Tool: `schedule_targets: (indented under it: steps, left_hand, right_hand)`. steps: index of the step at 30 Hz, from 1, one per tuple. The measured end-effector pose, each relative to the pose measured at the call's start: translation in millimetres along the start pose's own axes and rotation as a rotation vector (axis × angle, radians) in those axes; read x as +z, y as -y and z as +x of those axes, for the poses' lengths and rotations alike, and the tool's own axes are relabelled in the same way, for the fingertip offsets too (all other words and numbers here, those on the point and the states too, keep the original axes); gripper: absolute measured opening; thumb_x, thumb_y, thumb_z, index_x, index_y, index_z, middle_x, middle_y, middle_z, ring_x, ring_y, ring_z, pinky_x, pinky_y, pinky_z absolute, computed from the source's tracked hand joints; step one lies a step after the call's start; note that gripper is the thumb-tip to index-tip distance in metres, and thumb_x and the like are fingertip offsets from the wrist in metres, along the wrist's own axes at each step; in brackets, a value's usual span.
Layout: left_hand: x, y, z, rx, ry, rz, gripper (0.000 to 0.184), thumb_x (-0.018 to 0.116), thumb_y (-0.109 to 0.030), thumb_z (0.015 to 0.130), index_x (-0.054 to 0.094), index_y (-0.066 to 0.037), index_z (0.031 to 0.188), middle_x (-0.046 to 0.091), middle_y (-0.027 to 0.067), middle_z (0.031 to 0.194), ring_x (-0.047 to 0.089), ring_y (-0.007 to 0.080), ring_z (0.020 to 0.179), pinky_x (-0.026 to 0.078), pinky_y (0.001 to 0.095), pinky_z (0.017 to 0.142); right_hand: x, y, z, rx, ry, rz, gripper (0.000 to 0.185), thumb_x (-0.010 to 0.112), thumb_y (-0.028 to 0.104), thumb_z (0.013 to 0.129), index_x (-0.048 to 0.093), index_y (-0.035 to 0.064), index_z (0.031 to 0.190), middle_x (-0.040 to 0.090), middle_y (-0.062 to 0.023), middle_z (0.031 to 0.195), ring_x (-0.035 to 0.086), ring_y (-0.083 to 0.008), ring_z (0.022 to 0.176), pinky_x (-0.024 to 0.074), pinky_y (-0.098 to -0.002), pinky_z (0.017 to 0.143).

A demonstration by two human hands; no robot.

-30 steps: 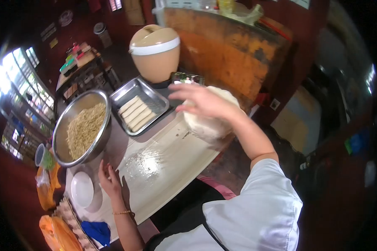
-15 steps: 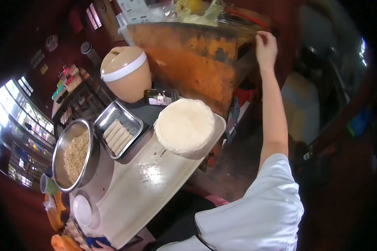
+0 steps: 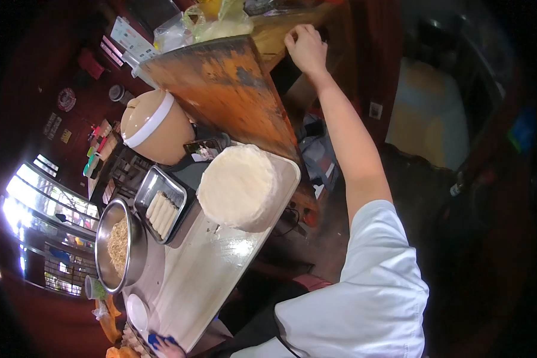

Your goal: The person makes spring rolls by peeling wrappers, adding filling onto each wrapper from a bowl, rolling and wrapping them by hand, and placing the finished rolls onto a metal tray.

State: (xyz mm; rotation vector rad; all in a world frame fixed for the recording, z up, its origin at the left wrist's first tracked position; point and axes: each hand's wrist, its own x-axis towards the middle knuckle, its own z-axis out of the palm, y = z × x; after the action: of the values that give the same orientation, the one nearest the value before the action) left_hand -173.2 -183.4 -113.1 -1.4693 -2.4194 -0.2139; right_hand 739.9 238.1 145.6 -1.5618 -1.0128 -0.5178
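My right hand (image 3: 307, 49) is stretched out over the wooden surface behind the upright board, its fingers curled down; what is in them, if anything, is hidden. Low at the bottom edge, my left hand (image 3: 170, 348) rests on a blue cloth (image 3: 155, 340) by the corner of the cream board (image 3: 200, 283). A thick round stack of pale wrappers (image 3: 235, 186) sits at the board's far end. Beside it, a steel tray (image 3: 182, 200) holds several rolled pieces (image 3: 161, 213). A steel bowl (image 3: 138, 250) contains a shredded light-brown filling (image 3: 118, 247).
An upright orange-brown wooden board (image 3: 221, 89) stands behind the table. A tan lidded container (image 3: 155, 128) and a propped phone (image 3: 201, 150) are in front of it. A white plate (image 3: 137, 311) and a green-filled cup (image 3: 94, 287) are near the bowl. Plastic bags (image 3: 221, 25) lie on top.
The view has turned, so the table items appear shifted. My right hand has moved from the far end of the wooden surface to nearer the upright board. My left hand stays at the blue cloth.
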Motion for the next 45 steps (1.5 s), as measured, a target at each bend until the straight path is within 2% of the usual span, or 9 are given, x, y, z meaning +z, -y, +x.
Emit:
schedule_targets:
  steps: [18,22,30,35,38,40,42,43,45]
  left_hand:
    - [-60,-421,39,0.621,0.084,-0.514,0.051,0.050,-0.018,0.098,0.042,-0.009,0.147,0.026,0.0286,0.155,0.028,0.0498,0.140,0.024,0.0501,0.117]
    - [-66,-412,13,0.827,0.013,-0.396,0.052,0.047,-0.016,0.098,0.038,-0.005,0.148,0.023,0.0296,0.155,0.025,0.0489,0.141,0.022,0.0494,0.117]
    - [-38,-223,7,-0.002,0.015,-0.242,0.051,0.039,-0.023,0.101,0.039,0.004,0.145,0.030,0.0336,0.150,0.029,0.0499,0.139,0.023,0.0500,0.117]
    - [-1,-62,19,-0.114,-0.041,0.223,0.050,0.050,-0.029,0.097,0.050,0.003,0.136,0.039,0.0371,0.142,0.038,0.0533,0.130,0.036,0.0519,0.108]
    - [-45,-120,-1,-0.570,-0.085,0.115,0.052,0.055,-0.031,0.094,0.052,0.001,0.135,0.044,0.0357,0.138,0.044,0.0500,0.125,0.039,0.0502,0.106]
    - [-69,-134,-4,-0.155,-0.198,0.224,0.054,0.059,-0.034,0.092,0.055,0.007,0.127,0.051,0.0340,0.130,0.050,0.0466,0.120,0.036,0.0520,0.107]
    - [-95,-166,12,-0.252,0.035,-0.077,0.056,0.066,-0.033,0.089,0.054,0.005,0.129,0.057,0.0256,0.128,0.053,0.0386,0.119,0.037,0.0460,0.108]
    - [-87,-184,6,-0.029,-0.328,-0.270,0.051,0.066,-0.024,0.091,0.053,0.005,0.130,0.059,0.0245,0.126,0.054,0.0383,0.117,0.038,0.0442,0.107]
    - [-165,-310,-10,-0.005,0.142,-0.840,0.038,0.065,-0.011,0.090,0.058,0.000,0.126,0.065,0.0150,0.116,0.060,0.0249,0.111,0.047,0.0361,0.096]
  right_hand:
    - [2,-8,2,-0.058,0.023,-0.011,0.025,0.052,0.035,0.091,0.062,0.0142,0.100,0.065,-0.0042,0.111,0.056,-0.0276,0.114,0.0475,-0.0540,0.085]
    - [2,-9,-3,-0.098,-0.049,0.031,0.026,0.056,0.032,0.089,0.063,0.0110,0.102,0.065,-0.0099,0.105,0.058,-0.0366,0.105,0.0494,-0.0558,0.080]
    - [4,-8,-12,-0.147,-0.197,0.028,0.022,0.055,0.028,0.092,0.064,0.0101,0.099,0.065,-0.0096,0.105,0.058,-0.0345,0.101,0.0438,-0.0524,0.086]
    - [9,-8,-16,-0.113,-0.222,0.019,0.022,0.055,0.031,0.093,0.062,0.0118,0.101,0.066,-0.0051,0.109,0.058,-0.0316,0.107,0.0442,-0.0495,0.089]
    - [9,-13,-16,-0.138,-0.279,0.018,0.022,0.055,0.032,0.093,0.063,0.0134,0.101,0.066,-0.0056,0.106,0.059,-0.0326,0.103,0.0461,-0.0498,0.086]
    - [5,-12,-15,-0.086,-0.197,-0.004,0.027,0.056,0.036,0.091,0.066,0.0143,0.102,0.068,-0.0071,0.105,0.062,-0.0347,0.100,0.0483,-0.0500,0.084]
    - [-9,-6,-12,0.031,0.037,0.096,0.031,0.053,0.040,0.091,0.067,0.0153,0.104,0.067,-0.0101,0.106,0.062,-0.0370,0.101,0.0472,-0.0543,0.084]
    - [-4,-4,-13,0.050,-0.006,0.088,0.038,0.049,0.045,0.092,0.068,0.0156,0.108,0.068,-0.0132,0.108,0.064,-0.0385,0.100,0.0494,-0.0536,0.085]
    - [3,-10,-8,0.096,0.072,0.081,0.044,0.050,0.050,0.093,0.068,0.0170,0.116,0.066,-0.0115,0.121,0.062,-0.0359,0.110,0.0489,-0.0480,0.093]
